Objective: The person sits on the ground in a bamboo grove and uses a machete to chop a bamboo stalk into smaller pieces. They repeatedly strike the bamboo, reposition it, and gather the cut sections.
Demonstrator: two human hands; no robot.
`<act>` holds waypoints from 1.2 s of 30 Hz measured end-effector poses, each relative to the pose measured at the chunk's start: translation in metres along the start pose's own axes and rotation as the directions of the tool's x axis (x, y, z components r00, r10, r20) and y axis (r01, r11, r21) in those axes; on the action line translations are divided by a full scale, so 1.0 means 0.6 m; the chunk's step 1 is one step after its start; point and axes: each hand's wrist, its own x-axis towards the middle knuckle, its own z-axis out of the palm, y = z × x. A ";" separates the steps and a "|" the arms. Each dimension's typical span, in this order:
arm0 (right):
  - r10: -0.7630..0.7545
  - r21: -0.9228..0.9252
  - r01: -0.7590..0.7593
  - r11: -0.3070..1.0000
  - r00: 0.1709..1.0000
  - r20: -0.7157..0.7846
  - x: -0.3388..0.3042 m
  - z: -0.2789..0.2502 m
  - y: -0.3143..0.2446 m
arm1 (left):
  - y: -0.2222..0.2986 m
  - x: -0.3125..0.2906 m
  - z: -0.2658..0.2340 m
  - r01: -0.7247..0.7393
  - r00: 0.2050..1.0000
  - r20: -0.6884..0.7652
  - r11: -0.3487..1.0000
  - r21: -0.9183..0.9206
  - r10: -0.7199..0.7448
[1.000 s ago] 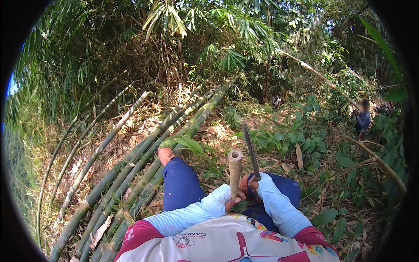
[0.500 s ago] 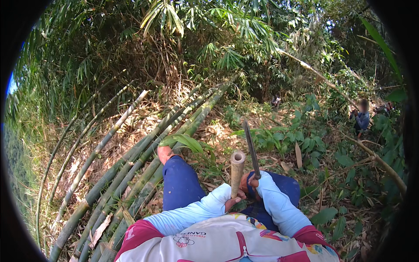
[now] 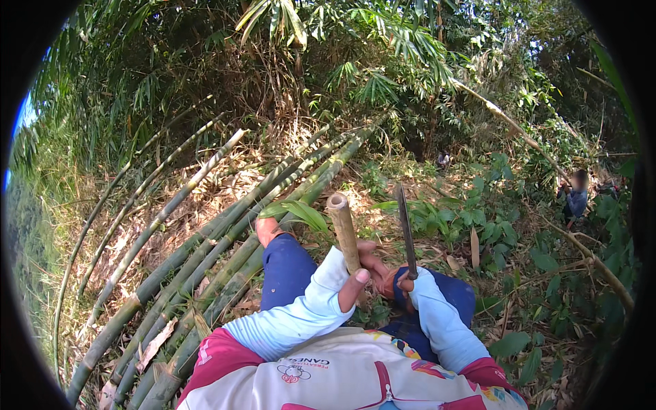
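Note:
A short, pale brown length of bamboo (image 3: 344, 231) stands nearly upright before me, its hollow cut end on top and leaning slightly left. Around its lower part is my left hand (image 3: 358, 275), thumb in front and fingers to the right of it. My right hand (image 3: 408, 290), just to the right, grips a long dark-bladed machete (image 3: 406, 229) pointing upward. Its handle is mostly hidden in the fist. Blade and bamboo are apart. Light blue sleeves cover most of both hands.
Several long green bamboo poles (image 3: 184, 263) lie side by side at my left. Leafy low plants (image 3: 478, 222) and a bare branch (image 3: 601, 270) are on the right. A person (image 3: 576, 198) sits far right. Dense bamboo foliage (image 3: 205, 61) rises behind, and dry leaves cover the ground.
My left hand has moved up and its fingers have shifted round the bamboo, which now leans left and stands higher. The machete has turned more upright in my right hand.

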 end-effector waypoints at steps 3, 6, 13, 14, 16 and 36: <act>-0.022 -0.021 0.021 1.000 1.000 -0.007 0.007 0.008 0.013 | 0.079 0.054 0.006 -0.169 0.947 -0.279 0.986 -0.012 0.159; -0.014 -0.127 -0.004 0.992 0.990 -0.137 0.003 0.022 0.003 | 0.116 0.070 0.007 -0.245 0.929 -0.289 0.969 -0.019 0.229; -0.036 -0.190 -0.008 0.982 0.974 -0.224 -0.005 0.034 -0.007 | 0.123 0.076 -0.003 -0.480 0.871 -0.070 0.872 0.092 0.487; -0.042 -0.195 -0.004 0.981 0.972 -0.233 -0.005 0.034 -0.008 | 0.123 0.079 -0.005 -0.518 0.848 -0.027 0.840 0.163 0.529; -0.051 -0.204 0.000 0.979 0.968 -0.244 -0.006 0.034 -0.010 | 0.118 0.078 -0.009 -0.526 0.843 0.008 0.822 0.218 0.537; -0.080 -0.275 -0.013 0.961 0.943 -0.323 -0.013 0.038 -0.010 | 0.111 0.068 -0.014 -0.464 0.886 0.022 0.883 0.074 0.463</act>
